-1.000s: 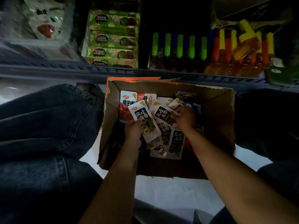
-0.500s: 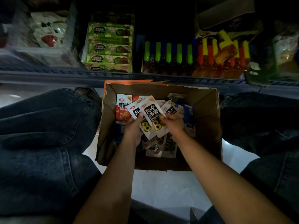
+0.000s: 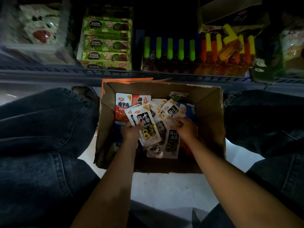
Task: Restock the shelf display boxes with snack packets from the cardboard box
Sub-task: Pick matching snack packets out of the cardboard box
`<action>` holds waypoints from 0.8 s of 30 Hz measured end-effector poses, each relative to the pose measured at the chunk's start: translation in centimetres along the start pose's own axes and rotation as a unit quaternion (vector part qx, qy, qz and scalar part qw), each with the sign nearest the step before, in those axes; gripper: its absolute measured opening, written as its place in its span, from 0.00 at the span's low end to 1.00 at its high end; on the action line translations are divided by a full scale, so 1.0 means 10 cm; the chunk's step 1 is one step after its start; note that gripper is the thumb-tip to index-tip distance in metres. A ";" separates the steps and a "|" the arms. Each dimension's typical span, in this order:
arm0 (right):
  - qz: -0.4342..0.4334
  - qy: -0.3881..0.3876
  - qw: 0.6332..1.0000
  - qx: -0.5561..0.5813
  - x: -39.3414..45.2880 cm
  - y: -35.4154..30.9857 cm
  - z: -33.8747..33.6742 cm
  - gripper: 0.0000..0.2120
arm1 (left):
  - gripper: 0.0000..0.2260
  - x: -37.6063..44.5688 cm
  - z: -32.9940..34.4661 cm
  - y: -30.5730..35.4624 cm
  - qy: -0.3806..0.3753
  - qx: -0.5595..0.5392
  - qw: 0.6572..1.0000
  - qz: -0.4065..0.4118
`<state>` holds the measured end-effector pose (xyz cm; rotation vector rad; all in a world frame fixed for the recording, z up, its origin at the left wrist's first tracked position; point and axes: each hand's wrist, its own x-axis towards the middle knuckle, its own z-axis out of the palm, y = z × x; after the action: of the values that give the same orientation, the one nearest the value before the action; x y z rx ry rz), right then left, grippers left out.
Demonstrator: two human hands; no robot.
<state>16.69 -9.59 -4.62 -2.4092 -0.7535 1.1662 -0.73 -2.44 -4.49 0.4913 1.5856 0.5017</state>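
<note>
The scene is dim, so much of the open brown cardboard box (image 3: 212, 116) interior falls into shadow and the packets at its near end are hard to read. Inside the box lies a loose heap of white-and-black snack packets (image 3: 172, 139), with two red-and-white packets (image 3: 122, 106) standing against its far left wall. The left hand (image 3: 131, 133) reaches into the box's left half, fingers and thumb curled around a small fan of the white-and-black packets (image 3: 146, 125), which tilts up and away from the heap; how many packets it holds cannot be told. The right hand (image 3: 185, 128) is in the box's right half, palm down on the heap, its fingertips hidden among the packets, so whether its grip has closed on one cannot be told. Beyond the box's far wall runs the grey shelf (image 3: 49, 73), bearing a green display box (image 3: 105, 45) whose print is blurred. Dark denim knees (image 3: 46, 129) flank the box on both sides.
</note>
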 end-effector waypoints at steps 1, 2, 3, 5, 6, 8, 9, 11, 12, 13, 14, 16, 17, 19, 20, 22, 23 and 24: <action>0.001 -0.004 0.999 -0.039 0.04 0.06 -0.01 0.19 | 0.12 0.02 -0.01 -0.02 0.001 0.001 1.000 -0.001; 0.004 -0.013 0.998 -0.063 0.08 0.11 0.00 0.20 | 0.12 0.04 -0.02 -0.03 0.002 0.001 1.000 -0.003; 0.006 -0.022 0.997 -0.079 0.11 0.15 0.01 0.21 | 0.12 0.05 -0.02 -0.04 0.002 -0.001 1.000 -0.006; 0.004 -0.029 0.994 -0.105 0.14 0.19 0.03 0.20 | 0.12 0.07 -0.02 -0.04 0.001 -0.005 1.000 -0.016; -0.003 -0.024 0.993 -0.116 0.16 0.19 0.04 0.19 | 0.12 0.08 -0.02 -0.05 -0.002 -0.007 1.000 -0.019; -0.024 -0.011 0.990 -0.139 0.17 0.17 0.04 0.16 | 0.11 0.09 -0.02 -0.04 -0.010 -0.008 1.000 -0.023; -0.030 -0.007 0.988 -0.149 0.17 0.15 0.04 0.14 | 0.11 0.10 -0.03 -0.04 -0.011 -0.009 1.000 -0.026; -0.022 -0.017 0.989 -0.143 0.18 0.10 0.03 0.10 | 0.11 0.11 -0.03 -0.03 -0.014 -0.013 0.999 -0.031; -0.013 -0.034 0.992 -0.124 0.18 0.07 0.03 0.08 | 0.11 0.10 -0.03 -0.02 -0.017 -0.016 0.999 -0.032; -0.011 -0.056 0.993 -0.102 0.18 0.05 0.02 0.09 | 0.11 0.09 -0.03 -0.01 -0.021 -0.017 0.999 -0.031; -0.016 -0.077 0.993 -0.084 0.18 0.02 0.00 0.08 | 0.11 0.07 -0.02 0.02 -0.024 -0.019 0.999 -0.027; -0.034 -0.100 0.993 -0.049 0.16 -0.06 -0.08 0.06 | 0.10 0.02 0.00 0.09 -0.031 -0.023 0.999 -0.018; -0.041 -0.101 0.993 -0.032 0.15 -0.11 -0.14 0.08 | 0.09 -0.01 0.01 0.13 -0.033 -0.022 0.999 -0.014; -0.055 -0.099 0.993 -0.015 0.11 -0.26 -0.33 0.11 | 0.08 -0.07 0.00 0.22 -0.040 -0.007 0.999 -0.005; -0.066 -0.101 0.993 -0.013 0.08 -0.35 -0.43 0.12 | 0.07 -0.11 -0.01 0.28 -0.046 0.002 0.999 0.005; -0.086 -0.107 0.991 -0.001 0.00 -0.55 -0.68 0.14 | 0.07 -0.17 -0.03 0.39 -0.054 0.024 0.998 0.032; -0.098 -0.107 0.989 -0.001 -0.06 -0.66 -0.80 0.15 | 0.06 -0.22 -0.05 0.45 -0.062 0.033 0.996 0.048; -0.113 -0.103 0.988 -0.003 -0.14 -0.77 -0.93 0.15 | 0.06 -0.27 -0.06 0.51 -0.070 0.044 0.995 0.062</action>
<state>21.07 -5.12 5.78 -2.1594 -1.0640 1.3309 -1.09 0.06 0.74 0.6802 1.4539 0.4819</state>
